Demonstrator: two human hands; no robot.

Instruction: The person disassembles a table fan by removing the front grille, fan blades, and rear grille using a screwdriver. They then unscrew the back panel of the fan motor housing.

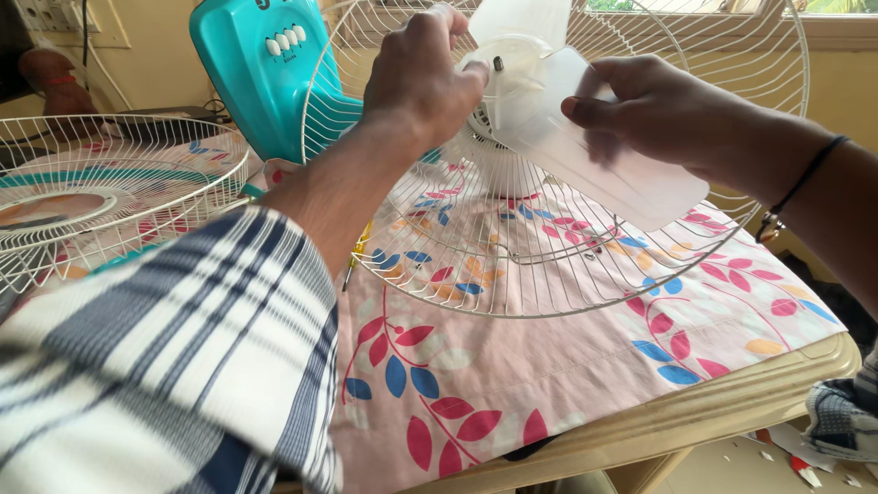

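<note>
- The left hand [422, 75] is closed over the hub of a translucent white fan blade [594, 137], fingers curled around the round centre piece where the metal shaft tip [498, 64] pokes out.
- The right hand [658, 110] pinches 1 blade wing, thumb on the near face and fingers behind it; through the cloudy plastic the fingers show as a dark shade.
- The fan blade sits on the motor spindle in front of the white wire rear guard [512, 247], which stands tilted up from the table, its rim resting on the cloth.
- Behind the guard stands the teal fan body [256, 73], with a row of white push buttons [283, 41] on its face.
- A second white wire guard [110, 183], with a teal rim, lies flat at the left side of the table, well apart from both hands.
- A pink tablecloth [476, 384] printed with red, blue and orange leaves covers the beige table [732, 393].
- A yellow-handled tool [358, 252] lies on the cloth just beside the lower left rim of the tilted guard, partly hidden by the left forearm.
- The left arm wears a blue and white checked sleeve [155, 366]; the right wrist carries a dark cord bracelet [805, 178].
- Another person's hand [46, 69] shows at the far upper left, next to a wall switch panel [55, 14].
</note>
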